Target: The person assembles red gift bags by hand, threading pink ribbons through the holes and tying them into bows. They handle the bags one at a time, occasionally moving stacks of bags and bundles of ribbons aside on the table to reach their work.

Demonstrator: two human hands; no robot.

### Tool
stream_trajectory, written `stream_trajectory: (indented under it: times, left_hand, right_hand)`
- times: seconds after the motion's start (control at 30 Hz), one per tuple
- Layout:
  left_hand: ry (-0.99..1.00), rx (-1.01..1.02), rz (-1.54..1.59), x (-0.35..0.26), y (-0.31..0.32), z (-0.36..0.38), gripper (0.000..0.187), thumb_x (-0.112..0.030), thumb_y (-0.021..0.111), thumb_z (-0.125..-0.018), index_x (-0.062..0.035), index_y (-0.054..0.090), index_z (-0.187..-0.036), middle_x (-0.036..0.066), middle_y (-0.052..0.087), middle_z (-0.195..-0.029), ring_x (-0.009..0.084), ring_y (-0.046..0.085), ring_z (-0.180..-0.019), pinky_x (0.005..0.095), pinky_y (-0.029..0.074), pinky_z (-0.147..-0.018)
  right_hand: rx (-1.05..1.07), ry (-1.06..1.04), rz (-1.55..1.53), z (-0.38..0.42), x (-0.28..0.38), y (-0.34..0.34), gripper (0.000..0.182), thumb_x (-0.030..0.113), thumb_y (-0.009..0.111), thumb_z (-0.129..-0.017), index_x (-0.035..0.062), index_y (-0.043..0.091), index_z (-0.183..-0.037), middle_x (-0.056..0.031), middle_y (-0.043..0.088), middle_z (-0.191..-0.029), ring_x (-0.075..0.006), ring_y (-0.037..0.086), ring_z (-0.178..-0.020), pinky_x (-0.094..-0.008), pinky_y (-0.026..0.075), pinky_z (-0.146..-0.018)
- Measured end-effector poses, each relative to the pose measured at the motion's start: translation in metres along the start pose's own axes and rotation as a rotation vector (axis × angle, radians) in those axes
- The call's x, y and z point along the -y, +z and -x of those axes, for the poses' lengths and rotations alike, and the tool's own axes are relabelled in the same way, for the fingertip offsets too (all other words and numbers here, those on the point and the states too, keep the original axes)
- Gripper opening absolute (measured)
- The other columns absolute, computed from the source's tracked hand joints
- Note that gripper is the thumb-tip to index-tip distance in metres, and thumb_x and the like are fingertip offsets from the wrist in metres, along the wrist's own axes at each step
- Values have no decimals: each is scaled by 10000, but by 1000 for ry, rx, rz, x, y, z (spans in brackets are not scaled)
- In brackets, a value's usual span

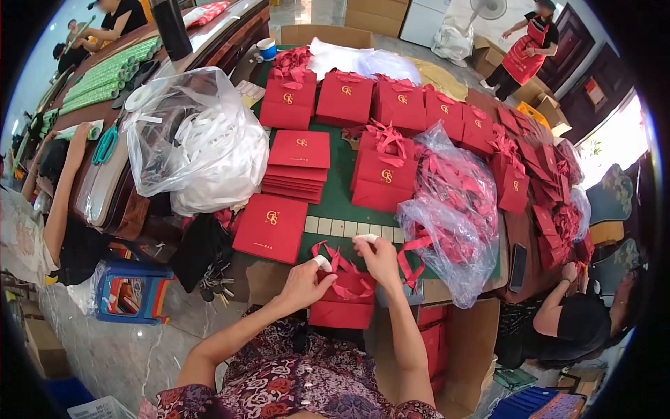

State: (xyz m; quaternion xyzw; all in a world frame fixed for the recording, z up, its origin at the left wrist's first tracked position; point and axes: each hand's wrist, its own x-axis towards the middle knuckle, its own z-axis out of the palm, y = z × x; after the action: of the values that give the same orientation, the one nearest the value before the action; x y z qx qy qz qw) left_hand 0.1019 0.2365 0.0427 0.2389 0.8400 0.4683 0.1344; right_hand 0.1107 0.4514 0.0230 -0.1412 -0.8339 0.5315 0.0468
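Note:
A small red paper bag (340, 313) lies at the table's front edge, right before my body, with red ribbon (349, 285) over its top. My left hand (307, 283) is at the bag's left side, a white wrap on one finger, fingers closed near the ribbon; what it pinches is too small to make out. My right hand (380, 260), also with a wrapped fingertip, is above the bag's right side, its fingers curled together beside the ribbon. Right of it lies a clear plastic bag (453, 209) full of red ribbons. Flat red bags (271, 227) are stacked to the left.
Finished-looking red bags (343, 98) stand in a row across the green mat (338, 171). A large plastic bag of white ribbon (220, 150) sits at the left. An open carton (457, 349) is below right. Several people are around, one in a red apron (525, 59).

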Motion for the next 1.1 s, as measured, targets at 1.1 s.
stream_trajectory:
  times: [1.1]
  left_hand:
    - [7, -105, 284, 0, 32, -38, 198, -76, 735, -819, -3, 674, -992, 100, 738, -864, 170, 720, -799, 279, 553, -735]
  right_hand:
    - [-14, 113, -318, 34, -8, -2, 188, 104, 671, -911, 3, 714, -1063, -38, 724, -899, -77, 646, -809, -243, 512, -737]
